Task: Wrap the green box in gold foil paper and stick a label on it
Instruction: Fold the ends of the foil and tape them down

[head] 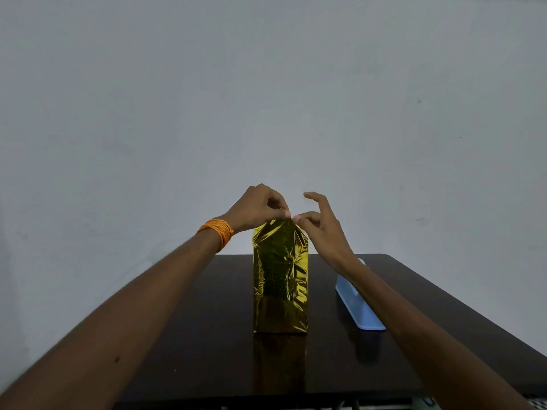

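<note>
Wall (pixel 266 84): plain and pale, filling the upper half of the view behind everything.
Counter (pixel 207 335): dark and glossy, stretching away from me and mirroring what stands on it.
Foil-wrapped box (pixel 279 279): the task's box stands upright in the middle of the counter, long axis vertical. No green shows on the face turned to me.
Gold foil (pixel 281 229): crinkled, and drawn up into a loose peak at the top end of the box.
Blue tray (pixel 358 309): a light blue shallow tray lies on the counter just right of the box, partly hidden under my right forearm. I cannot tell what it holds.
Left grip (pixel 257 207): narrow. Fingers and thumb are curled and pinching the foil peak from the left.
Right grip (pixel 322 229): narrow at the tips. Thumb and forefinger appear to pinch the same peak from the right, touching my left fingertips, while the other fingers are raised and spread.
Orange thread band (pixel 219 230): wound round my left wrist.
Key relation: the open top end lies directly below both grips, which are equally near it. I judge the next fold has to press down along the box's upright axis.
Label: none in view, so that step looks undone.
</note>
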`<action>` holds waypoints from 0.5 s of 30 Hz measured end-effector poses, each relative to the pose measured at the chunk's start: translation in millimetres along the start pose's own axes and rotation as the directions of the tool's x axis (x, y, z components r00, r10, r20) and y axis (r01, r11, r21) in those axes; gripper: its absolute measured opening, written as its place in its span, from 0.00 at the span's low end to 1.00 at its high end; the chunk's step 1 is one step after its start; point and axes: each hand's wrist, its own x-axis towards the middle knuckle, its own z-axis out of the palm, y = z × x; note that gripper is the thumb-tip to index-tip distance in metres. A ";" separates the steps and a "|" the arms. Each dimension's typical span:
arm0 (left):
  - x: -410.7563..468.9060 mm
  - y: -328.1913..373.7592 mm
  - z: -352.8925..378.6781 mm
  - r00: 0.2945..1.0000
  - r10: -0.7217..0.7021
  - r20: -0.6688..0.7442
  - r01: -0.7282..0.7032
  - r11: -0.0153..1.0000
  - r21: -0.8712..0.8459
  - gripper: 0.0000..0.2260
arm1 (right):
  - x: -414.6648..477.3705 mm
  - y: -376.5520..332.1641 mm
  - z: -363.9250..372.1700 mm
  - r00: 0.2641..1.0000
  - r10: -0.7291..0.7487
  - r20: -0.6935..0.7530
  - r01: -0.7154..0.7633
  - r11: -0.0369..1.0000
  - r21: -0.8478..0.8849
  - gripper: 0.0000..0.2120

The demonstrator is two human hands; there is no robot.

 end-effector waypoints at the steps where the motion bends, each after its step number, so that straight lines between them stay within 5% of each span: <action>1: 0.7 -0.6 0.1 1.000 0.000 0.002 0.000 1.000 0.004 0.06 | -2.3 2.5 -3.1 0.999 0.030 0.025 -0.030 0.999 -0.024 0.23; 15: 21.3 -16.6 10.6 0.993 -0.071 0.090 0.076 0.996 -0.048 0.08 | -17.7 27.2 -14.3 0.994 0.108 0.028 -0.108 0.994 0.005 0.26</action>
